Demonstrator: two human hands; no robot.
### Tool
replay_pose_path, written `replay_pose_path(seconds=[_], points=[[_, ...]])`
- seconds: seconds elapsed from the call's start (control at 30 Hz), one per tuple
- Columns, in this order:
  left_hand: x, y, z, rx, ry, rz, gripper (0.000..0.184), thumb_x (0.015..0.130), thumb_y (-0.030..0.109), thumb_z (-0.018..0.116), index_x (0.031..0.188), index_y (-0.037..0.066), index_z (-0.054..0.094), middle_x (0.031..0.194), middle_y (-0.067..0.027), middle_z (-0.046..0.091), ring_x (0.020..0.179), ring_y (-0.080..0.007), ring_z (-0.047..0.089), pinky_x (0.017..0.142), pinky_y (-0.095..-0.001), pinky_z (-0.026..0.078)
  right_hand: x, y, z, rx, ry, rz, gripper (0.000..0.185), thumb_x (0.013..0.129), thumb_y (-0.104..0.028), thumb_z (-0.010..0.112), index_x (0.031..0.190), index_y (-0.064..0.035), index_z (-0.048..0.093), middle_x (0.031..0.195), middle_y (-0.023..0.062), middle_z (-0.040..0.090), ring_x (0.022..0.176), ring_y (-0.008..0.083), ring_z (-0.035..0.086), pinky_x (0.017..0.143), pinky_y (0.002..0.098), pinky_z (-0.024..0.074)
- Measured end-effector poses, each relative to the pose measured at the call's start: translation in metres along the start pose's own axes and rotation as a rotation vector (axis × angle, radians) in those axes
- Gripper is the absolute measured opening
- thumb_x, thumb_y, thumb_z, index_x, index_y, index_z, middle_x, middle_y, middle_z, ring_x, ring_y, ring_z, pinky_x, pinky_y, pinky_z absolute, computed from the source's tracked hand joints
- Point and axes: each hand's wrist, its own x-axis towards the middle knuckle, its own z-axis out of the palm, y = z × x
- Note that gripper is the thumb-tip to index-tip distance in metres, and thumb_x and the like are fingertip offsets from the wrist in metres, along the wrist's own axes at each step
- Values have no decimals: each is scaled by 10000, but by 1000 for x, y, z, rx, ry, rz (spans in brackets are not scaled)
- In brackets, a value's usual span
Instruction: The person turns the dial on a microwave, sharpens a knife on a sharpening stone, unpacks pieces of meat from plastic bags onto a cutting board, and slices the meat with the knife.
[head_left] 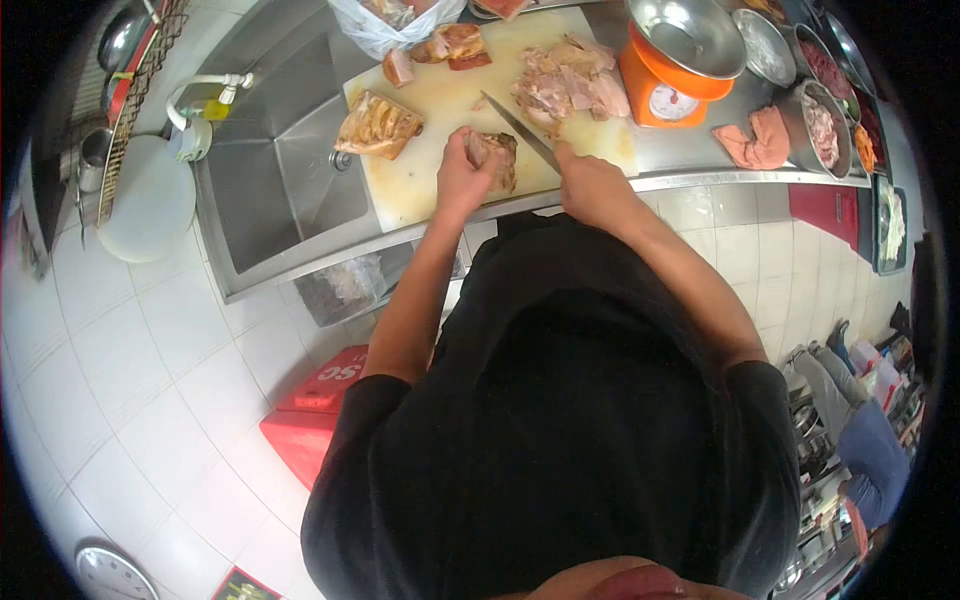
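Note:
My right hand is closed around the handle of a knife, whose blade points up and left over the cutting board. My left hand grips a browned piece of meat near the board's front edge, just left of the blade. To the left lies a larger chunk of meat. Behind the knife is a pile of sliced meat. More browned pieces sit at the back of the board, beside a plastic bag with meat in it.
A steel sink with a tap is on the left. An orange scale with a steel bowl stands right of the board, near an orange cloth and a pot of meat. Another person is at far right.

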Motion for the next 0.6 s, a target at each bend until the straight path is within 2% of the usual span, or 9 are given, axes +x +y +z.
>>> replay_pose_path(seconds=[0.07,0.2,0.4,0.6], points=[[-7,10,5,93,56,86,718,833,388,794,1376,31,489,1200,-225,610,1094,-368,629,920,-455,514,4,-1,7,9,73,-69,241,901,-63,540,1123,-1,472,854,267,693,846,464,685,756,569,521],[-15,23,12,209,153,237,695,805,341,803,1350,36,497,1192,-241,576,1079,-431,605,911,-489,510,4,-5,7,-19,21,-39,261,886,-51,551,1132,-7,479,840,260,693,842,453,692,752,563,528],[-17,34,14,354,111,389,712,773,282,816,1358,43,488,1102,-224,553,1035,-429,577,901,-500,497,-14,-1,-10,5,19,-46,260,880,-36,550,1134,2,504,850,263,689,859,460,688,777,555,529],[-13,38,14,401,28,371,699,776,255,816,1359,35,500,1118,-222,537,1043,-423,564,901,-503,487,-18,6,-15,66,-34,-43,268,880,-32,557,1140,13,510,899,272,689,912,464,679,820,542,525]])
